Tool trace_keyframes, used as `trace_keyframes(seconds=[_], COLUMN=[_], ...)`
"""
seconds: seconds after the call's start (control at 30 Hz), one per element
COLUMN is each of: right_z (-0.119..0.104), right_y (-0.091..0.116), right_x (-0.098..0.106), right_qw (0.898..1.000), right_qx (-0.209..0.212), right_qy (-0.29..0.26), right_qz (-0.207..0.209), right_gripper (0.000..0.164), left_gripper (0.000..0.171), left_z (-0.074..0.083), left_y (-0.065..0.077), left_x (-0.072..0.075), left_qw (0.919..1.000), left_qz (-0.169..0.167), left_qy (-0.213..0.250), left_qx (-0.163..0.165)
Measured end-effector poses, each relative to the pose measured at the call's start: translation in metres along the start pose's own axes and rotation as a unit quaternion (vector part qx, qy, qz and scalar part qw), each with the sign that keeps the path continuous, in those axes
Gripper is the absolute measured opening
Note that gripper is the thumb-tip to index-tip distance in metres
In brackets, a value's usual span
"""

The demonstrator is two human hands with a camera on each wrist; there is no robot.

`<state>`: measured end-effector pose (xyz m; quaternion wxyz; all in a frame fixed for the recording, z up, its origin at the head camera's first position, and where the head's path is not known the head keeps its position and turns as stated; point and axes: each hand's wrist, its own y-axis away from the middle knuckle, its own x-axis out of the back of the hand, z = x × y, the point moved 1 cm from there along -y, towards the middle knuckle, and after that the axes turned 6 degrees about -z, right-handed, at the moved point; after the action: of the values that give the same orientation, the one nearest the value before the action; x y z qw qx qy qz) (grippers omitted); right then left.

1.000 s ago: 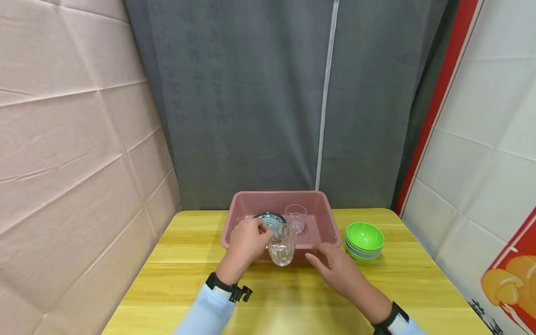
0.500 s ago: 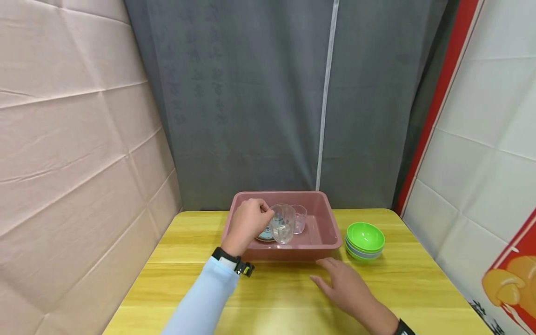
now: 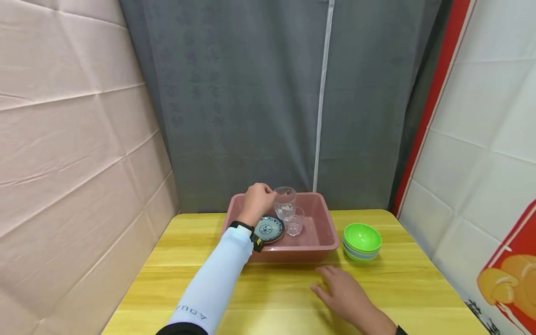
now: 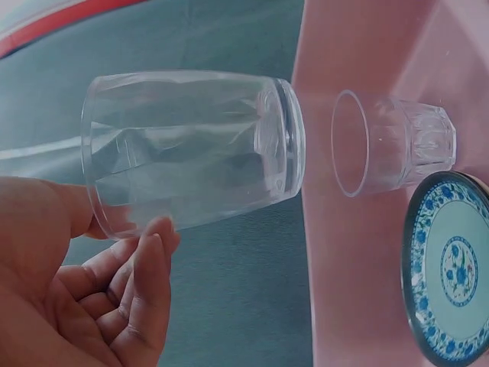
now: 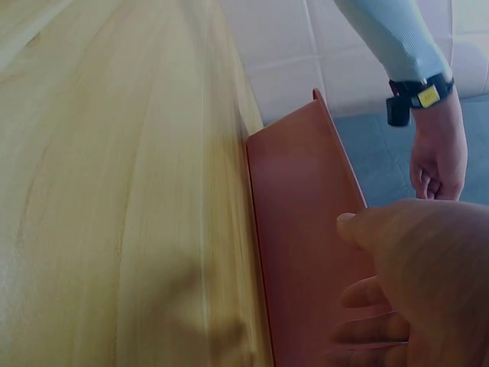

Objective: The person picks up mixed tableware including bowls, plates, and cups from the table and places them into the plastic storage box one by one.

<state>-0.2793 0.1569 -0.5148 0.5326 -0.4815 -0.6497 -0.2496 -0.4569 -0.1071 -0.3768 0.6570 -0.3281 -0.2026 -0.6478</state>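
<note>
My left hand (image 3: 257, 203) pinches the rim of a clear drinking glass (image 4: 191, 145) between thumb and fingers, holding it up over the pink basin (image 3: 320, 242). Inside the basin a smaller clear cup (image 4: 393, 145) stands upright, overlapped by the held glass in the head view. Beside that cup lies a plate with a blue floral pattern (image 3: 269, 230), partly behind my left wrist. My right hand (image 3: 343, 293) is over the table in front of the basin, fingers relaxed and spread, holding nothing.
A stack of green and grey bowls (image 3: 362, 238) stands on the yellow wooden table (image 3: 284, 298), right of the basin. A grey curtain (image 3: 234, 102) hangs behind the table, with a pale wall covering (image 3: 83, 153) at the left and white panels (image 3: 473, 139) at the right.
My left hand has carried the glass from the basin's front edge farther back and over the inside, uncovering the plate. My right hand has drawn back a little toward me.
</note>
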Motion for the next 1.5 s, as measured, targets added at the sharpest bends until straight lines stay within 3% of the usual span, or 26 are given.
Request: trace_keyframes(seconds=[0.37, 0.67, 0.83, 0.9, 1.1, 1.13, 1.33, 1.37, 1.5], right_z=[0.0, -0.004, -0.005, -0.005, -0.003, -0.003, -0.002, -0.002, -0.002], right_y=[0.003, 0.001, 0.002, 0.004, 0.007, 0.007, 0.007, 0.007, 0.008], right_x=[-0.002, 0.001, 0.002, 0.002, 0.002, 0.002, 0.005, 0.005, 0.007], right_qw=[1.0, 1.0, 1.0, 1.0, 1.0, 1.0, 1.0, 1.0, 1.0], right_qx=[-0.006, -0.006, -0.004, -0.004, -0.011, -0.011, -0.015, -0.014, -0.009], right_qy=[0.007, 0.008, 0.009, 0.011, 0.012, 0.01, 0.004, 0.005, 0.006], right_qz=[-0.011, -0.018, -0.008, -0.008, -0.008, -0.007, -0.012, -0.013, -0.005], right_gripper=[0.052, 0.05, 0.048, 0.049, 0.052, 0.051, 0.052, 0.052, 0.05], left_gripper=[0.054, 0.056, 0.038, 0.029, 0.02, 0.017, 0.013, 0.013, 0.017], left_z=[-0.002, -0.009, -0.02, -0.035, -0.047, -0.035, -0.089, -0.104, -0.121], left_y=[-0.042, -0.06, -0.07, -0.08, -0.093, -0.082, -0.127, -0.143, -0.16], left_x=[-0.03, -0.038, -0.044, -0.053, -0.065, -0.057, -0.095, -0.106, -0.116], left_qw=[0.9995, 0.9981, 0.9954, 0.9968, 0.9958, 0.9945, 0.9945, 0.9936, 0.9924], left_qz=[-0.012, -0.013, -0.029, -0.029, -0.06, -0.063, -0.04, -0.048, -0.058], left_qy=[-0.021, -0.038, -0.068, -0.06, -0.028, -0.039, -0.072, -0.073, -0.085], left_qx=[0.019, 0.047, 0.06, 0.044, 0.063, 0.074, 0.065, 0.072, 0.068])
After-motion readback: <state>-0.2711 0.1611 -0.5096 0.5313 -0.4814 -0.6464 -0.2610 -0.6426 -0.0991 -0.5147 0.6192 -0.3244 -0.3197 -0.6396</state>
